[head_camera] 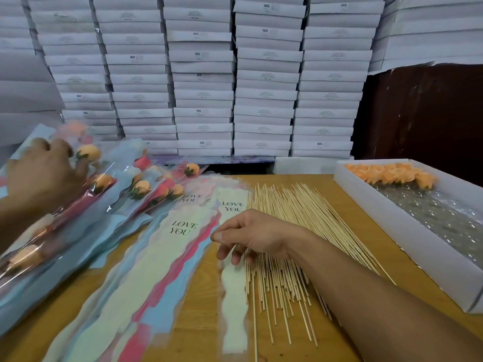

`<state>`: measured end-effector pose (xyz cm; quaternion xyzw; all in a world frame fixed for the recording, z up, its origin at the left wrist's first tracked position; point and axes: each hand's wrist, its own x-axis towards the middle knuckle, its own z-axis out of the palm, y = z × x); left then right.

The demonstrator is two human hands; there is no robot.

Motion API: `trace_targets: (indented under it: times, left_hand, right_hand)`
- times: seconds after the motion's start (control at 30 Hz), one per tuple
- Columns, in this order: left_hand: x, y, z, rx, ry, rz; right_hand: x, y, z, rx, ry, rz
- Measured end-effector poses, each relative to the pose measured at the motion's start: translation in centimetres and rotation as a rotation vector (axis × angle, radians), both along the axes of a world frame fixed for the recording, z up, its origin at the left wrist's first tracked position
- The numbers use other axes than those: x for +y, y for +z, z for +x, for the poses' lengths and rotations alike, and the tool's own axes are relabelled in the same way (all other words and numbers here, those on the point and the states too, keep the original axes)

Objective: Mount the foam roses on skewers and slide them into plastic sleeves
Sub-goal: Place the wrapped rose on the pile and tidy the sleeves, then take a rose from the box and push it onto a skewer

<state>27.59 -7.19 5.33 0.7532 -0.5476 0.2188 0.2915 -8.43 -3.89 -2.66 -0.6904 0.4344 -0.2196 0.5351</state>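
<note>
The left hand [44,176] rests with relaxed fingers on the sleeved roses [104,184] at far left, while the right hand [253,236], fingers loosely curled and grasping nothing, touches the skewers [292,212] mid-desk.

Before me lie pale tan skewers [281,231], peach-orange foam roses [389,173] in a white box [407,231], and mint, blue and pink sleeves [180,246] lettered black on my yellow-brown table [198,296].

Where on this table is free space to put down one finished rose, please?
Bare wood shows between the skewers and the white tray, and at the near edge below the skewer ends. The left half is crowded: empty sleeves, then the finished roses under the left hand.
</note>
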Motion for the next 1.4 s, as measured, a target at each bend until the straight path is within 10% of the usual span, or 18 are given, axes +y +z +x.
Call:
trace_targets:
  times: [0.4,0.6,1.4]
  left_hand:
    - [-0.8,-4.4,-22.0,0.248,-0.519,0.141]
    - [0.3,-8.4,-30.2,0.591,-0.551,0.249]
    - [1.8,-11.6,-30.9,0.299,-0.609,0.212]
  right_hand:
    - [-2.4,-0.1,-2.2,0.034,-0.469,-0.222]
    - [-3.7,-0.3,-4.9,0.359,-0.675,-0.423]
    - [-4.0,-0.9,-6.7,0.492,-0.745,-0.392]
